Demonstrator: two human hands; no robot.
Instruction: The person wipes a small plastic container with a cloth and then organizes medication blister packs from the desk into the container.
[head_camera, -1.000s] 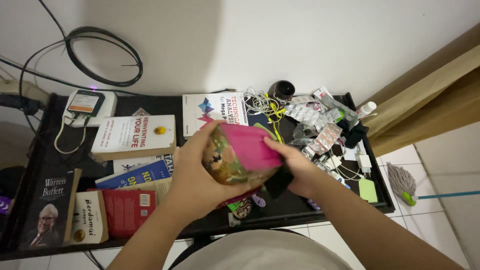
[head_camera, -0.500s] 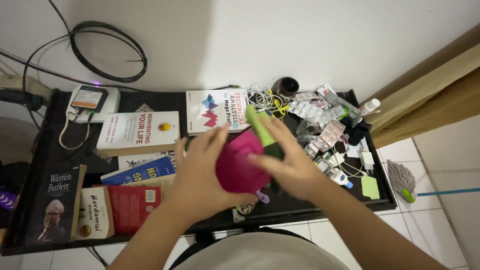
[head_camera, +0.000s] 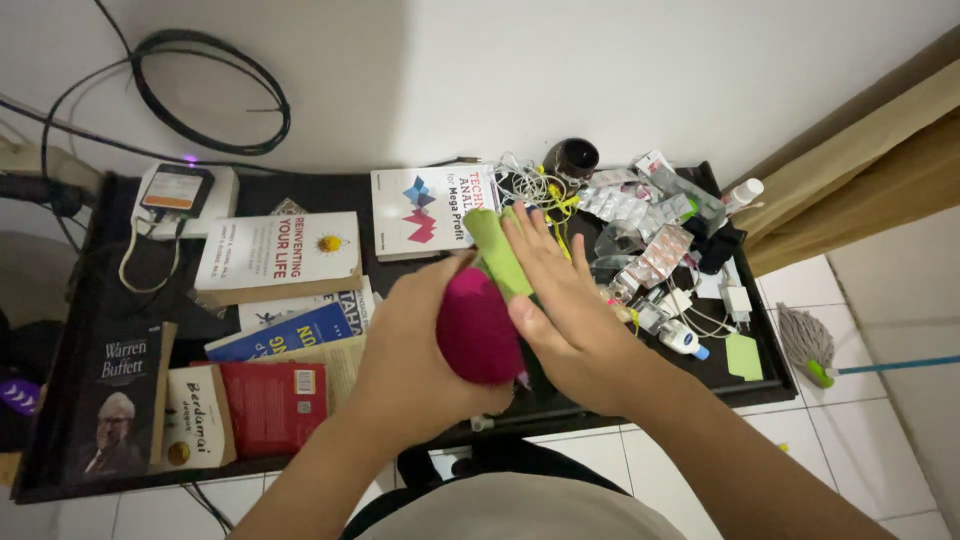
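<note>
1. Head view: the left hand (head_camera: 415, 355) wraps around a magenta fabric pouch (head_camera: 478, 325), clamped on its left and lower side, and holds it just above the front middle of the black table (head_camera: 330, 192).
2. The right hand (head_camera: 560, 305) lies flat with fingers stretched out, pressing against the right side of the pouch and on a green fabric strip (head_camera: 498, 250) that sticks up from the pouch's top. It presses with an open palm and does not close around anything.
3. To do this pressing well, I judge the left hand should keep a firm hold while the right palm pushes evenly, so the soft pouch neither twists nor slips, and the green strip stays aligned with the pouch edge.
4. What is inside the pouch cannot be told; its opening is hidden by the hands.
5. A small dark round pot (head_camera: 571, 158) stands at the back of the table; its contents cannot be made out.
6. Right of the hands lie silver pill blister packs (head_camera: 640, 235), a white charger plug (head_camera: 738, 300), tangled white earphone cables (head_camera: 530, 185) and a small white bottle (head_camera: 746, 194).
7. Left of the hands, books cover the table: a white paperback (head_camera: 275, 255), a red book (head_camera: 265, 405) and a dark book with a portrait cover (head_camera: 110, 400).
8. A mop head (head_camera: 805, 345) rests on the tiled floor beside the table.
</note>
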